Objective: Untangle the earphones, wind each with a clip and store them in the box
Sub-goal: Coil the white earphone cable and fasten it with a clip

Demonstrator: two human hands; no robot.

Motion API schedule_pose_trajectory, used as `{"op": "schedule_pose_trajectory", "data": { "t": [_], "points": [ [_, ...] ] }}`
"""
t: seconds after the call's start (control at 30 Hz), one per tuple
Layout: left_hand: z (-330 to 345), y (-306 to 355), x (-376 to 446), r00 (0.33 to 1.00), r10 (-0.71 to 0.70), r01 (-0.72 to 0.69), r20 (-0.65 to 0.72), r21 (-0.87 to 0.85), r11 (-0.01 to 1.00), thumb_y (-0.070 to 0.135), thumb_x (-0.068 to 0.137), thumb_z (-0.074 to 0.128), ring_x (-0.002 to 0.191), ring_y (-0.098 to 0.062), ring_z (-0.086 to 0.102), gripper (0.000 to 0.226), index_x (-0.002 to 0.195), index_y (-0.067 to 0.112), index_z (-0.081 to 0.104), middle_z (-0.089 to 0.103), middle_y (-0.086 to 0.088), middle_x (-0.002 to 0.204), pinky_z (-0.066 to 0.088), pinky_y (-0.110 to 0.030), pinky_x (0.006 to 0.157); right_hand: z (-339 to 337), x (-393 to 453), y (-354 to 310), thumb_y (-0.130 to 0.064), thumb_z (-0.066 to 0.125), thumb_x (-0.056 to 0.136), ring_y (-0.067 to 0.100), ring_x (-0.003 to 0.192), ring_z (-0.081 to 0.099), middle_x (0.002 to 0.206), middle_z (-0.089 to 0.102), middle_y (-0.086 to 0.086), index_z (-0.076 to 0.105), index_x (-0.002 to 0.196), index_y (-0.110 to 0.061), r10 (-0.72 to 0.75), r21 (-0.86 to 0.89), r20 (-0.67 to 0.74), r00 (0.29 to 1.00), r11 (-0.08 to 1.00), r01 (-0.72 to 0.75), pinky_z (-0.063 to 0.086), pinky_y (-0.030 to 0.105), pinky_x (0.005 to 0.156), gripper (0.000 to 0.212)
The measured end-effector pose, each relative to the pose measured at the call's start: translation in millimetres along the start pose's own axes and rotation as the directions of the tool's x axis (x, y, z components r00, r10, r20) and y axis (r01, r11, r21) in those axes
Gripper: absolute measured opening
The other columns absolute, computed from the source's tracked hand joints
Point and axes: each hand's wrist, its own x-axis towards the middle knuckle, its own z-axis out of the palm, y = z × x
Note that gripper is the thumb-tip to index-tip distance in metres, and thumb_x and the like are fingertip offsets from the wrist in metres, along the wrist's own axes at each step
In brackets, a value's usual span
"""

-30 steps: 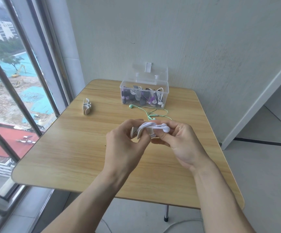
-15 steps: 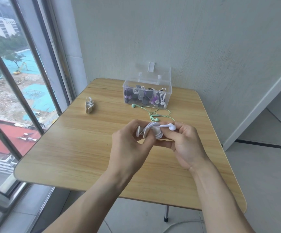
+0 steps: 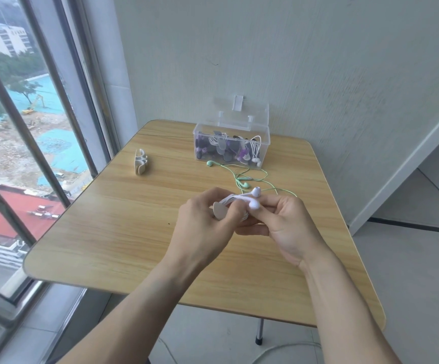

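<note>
Above the middle of the wooden table, both hands hold white earphones wound round a beige clip. My left hand pinches the clip's left end. My right hand grips the wound bundle from the right, with two white earbuds sticking up above its fingers. A clear plastic box with its lid open stands at the back of the table, holding several wound earphones. Green earphones lie loose on the table in front of the box.
A spare beige clip stands on the table at the left, near the window. The wall runs right behind the box. A white cable lies on the floor under the table's near edge.
The hands keep hold of the white earphones and clip. The earbuds have turned upward above my right fingers. The view has shifted slightly.
</note>
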Motion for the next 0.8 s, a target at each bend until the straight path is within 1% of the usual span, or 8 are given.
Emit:
{"op": "schedule_pose_trajectory", "data": {
  "t": [0.13,0.23,0.3,0.37,0.47,0.6,0.7,0.8],
  "points": [
    [1,-6,3,0.999,-0.033,0.033,0.003,0.051,0.998,0.042,0.088,0.068,0.067,-0.018,0.071,0.019,0.078,0.026,0.070,0.072,0.003,0.067,0.059,-0.039,0.064,-1,0,-1,-0.008,0.059,0.098,0.026,0.076,0.074,0.088,0.076,0.019,0.073,0.106,0.004,0.046,-0.062,0.000,0.999,0.997,-0.046,0.062,0.036,0.071,0.020],
    [2,-11,6,0.995,-0.078,0.082,-0.065,0.065,0.995,0.049,0.085,0.063,0.068,-0.024,0.071,0.030,0.075,0.021,0.070,0.071,-0.002,0.066,0.058,-0.048,0.065,3,-3,-4,-0.002,0.060,0.096,0.028,0.087,0.075,0.097,0.076,0.019,0.075,0.106,0.000,0.103,-0.057,0.063,0.993,0.993,-0.099,0.062,0.039,0.081,0.019],
    [2,-13,7,0.992,-0.088,0.096,-0.087,0.095,0.991,0.042,0.090,0.065,0.068,-0.021,0.071,0.027,0.076,0.020,0.071,0.071,0.000,0.065,0.057,-0.043,0.063,6,-3,-4,-0.001,0.065,0.092,0.027,0.088,0.075,0.097,0.076,0.019,0.076,0.105,-0.001,0.111,-0.044,0.060,0.992,0.993,-0.109,0.061,0.042,0.085,0.017],
    [3,-13,7,0.991,-0.092,0.103,-0.095,0.119,0.988,0.037,0.093,0.064,0.064,-0.018,0.069,0.025,0.077,0.018,0.069,0.070,0.000,0.063,0.054,-0.036,0.057,8,-3,-2,-0.004,0.073,0.087,0.027,0.085,0.075,0.093,0.077,0.019,0.076,0.105,0.000,0.102,-0.039,0.017,0.995,0.994,-0.101,0.062,0.041,0.082,0.019],
    [5,-14,8,0.991,-0.089,0.104,-0.102,0.142,0.984,0.037,0.094,0.062,0.054,-0.007,0.059,0.025,0.077,0.019,0.066,0.066,0.003,0.061,0.042,-0.023,0.046,10,-3,1,-0.005,0.075,0.084,0.028,0.087,0.075,0.095,0.076,0.020,0.074,0.109,0.002,0.109,0.011,-0.023,0.994,0.994,-0.109,0.062,0.038,0.080,0.025],
    [10,-13,7,0.996,-0.064,0.072,-0.069,0.115,0.991,0.035,0.100,0.052,0.069,-0.011,0.068,0.029,0.078,0.019,0.063,0.073,0.002,0.069,0.051,-0.029,0.061,16,-1,1,-0.007,0.078,0.083,0.026,0.083,0.075,0.088,0.077,0.016,0.079,0.096,-0.005,0.103,-0.021,-0.164,0.981,0.994,-0.108,0.062,0.039,0.081,0.013],
    [16,-13,2,0.996,0.017,0.001,-0.085,0.210,0.978,0.029,0.102,0.050,0.065,-0.011,0.061,0.029,0.082,0.011,0.063,0.068,0.000,0.068,0.041,-0.016,0.055,18,1,3,-0.010,0.080,0.082,0.029,0.077,0.075,0.076,0.077,0.009,0.082,0.086,-0.014,0.065,-0.172,-0.264,0.962,0.979,-0.113,0.063,0.041,0.077,0.006],
    [17,-14,2,0.989,0.093,-0.063,-0.111,0.252,0.966,0.026,0.102,0.050,0.070,-0.017,0.061,0.025,0.080,0.016,0.057,0.066,-0.001,0.073,0.041,-0.022,0.059,21,2,2,-0.009,0.080,0.080,0.025,0.070,0.075,0.071,0.076,0.008,0.080,0.082,-0.012,0.051,-0.203,-0.304,0.951,0.972,-0.117,0.063,0.040,0.073,0.004]
  ]
}}
